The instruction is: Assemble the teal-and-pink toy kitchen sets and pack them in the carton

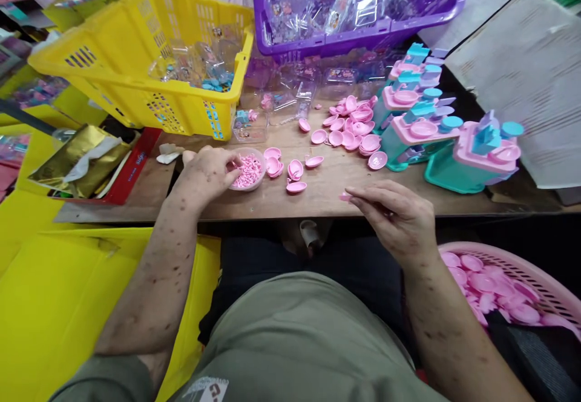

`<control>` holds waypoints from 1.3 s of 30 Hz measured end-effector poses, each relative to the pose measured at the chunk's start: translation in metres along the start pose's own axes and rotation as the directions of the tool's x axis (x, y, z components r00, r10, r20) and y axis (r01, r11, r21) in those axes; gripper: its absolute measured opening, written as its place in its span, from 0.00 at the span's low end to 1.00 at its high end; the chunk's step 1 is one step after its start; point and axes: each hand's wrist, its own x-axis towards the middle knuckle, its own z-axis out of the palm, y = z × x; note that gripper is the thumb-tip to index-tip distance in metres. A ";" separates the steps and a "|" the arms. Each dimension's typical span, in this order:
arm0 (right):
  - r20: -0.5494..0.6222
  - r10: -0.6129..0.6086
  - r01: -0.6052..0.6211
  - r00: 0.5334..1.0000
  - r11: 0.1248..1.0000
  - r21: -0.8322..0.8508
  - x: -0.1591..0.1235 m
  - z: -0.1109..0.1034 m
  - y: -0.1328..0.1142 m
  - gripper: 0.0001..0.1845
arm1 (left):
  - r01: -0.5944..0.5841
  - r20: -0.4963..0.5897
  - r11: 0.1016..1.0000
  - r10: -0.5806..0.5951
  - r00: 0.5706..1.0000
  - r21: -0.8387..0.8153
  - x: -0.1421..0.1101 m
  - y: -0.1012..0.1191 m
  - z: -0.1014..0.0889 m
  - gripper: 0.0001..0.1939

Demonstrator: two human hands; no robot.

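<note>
My left hand (206,172) reaches over the rim of a small clear bowl (259,181) of tiny pink plastic pieces (248,171). Its thumb and fingertips are bent and slightly apart at the pieces. Near the table's front edge, my right hand (394,211) pinches a small pink plastic piece (345,197), mostly hidden by the fingers. Between the hands lie several pink oval, spoon-like dishes (296,187). Farther back is a loose heap of the same pink dishes (356,125).
A yellow basket (149,102) and a purple basket (327,45) hold clear plastic packs. Teal-and-pink toy stands (472,154) line the right. A red box (129,175) sits left. Below right is a pink basket (556,287) of pink parts.
</note>
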 end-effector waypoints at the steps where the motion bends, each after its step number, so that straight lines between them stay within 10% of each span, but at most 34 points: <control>1: 0.020 0.026 -0.027 0.999 0.999 0.040 0.003 0.002 -0.004 0.11 | -0.007 0.008 1.000 0.007 1.000 -0.008 0.001 0.002 -0.001 0.11; 8: 0.110 0.051 -0.083 0.993 0.947 0.311 0.005 0.018 -0.022 0.12 | -0.045 -0.065 0.981 0.034 0.997 -0.188 -0.003 -0.002 -0.003 0.13; 28: 0.136 -0.125 0.069 0.983 0.931 0.357 0.011 0.029 -0.049 0.05 | -0.106 -0.232 0.906 0.008 0.973 -0.410 -0.020 -0.005 0.000 0.06; 34: 0.142 -0.156 0.097 0.978 0.931 0.352 0.011 0.027 -0.058 0.06 | -0.270 -0.291 0.472 0.029 0.956 -0.839 -0.051 0.030 -0.007 0.18; 39: 0.153 -0.176 0.117 0.973 0.936 0.331 0.012 0.023 -0.068 0.05 | -0.092 -0.090 0.029 0.062 0.994 -0.995 -0.081 0.071 0.001 0.19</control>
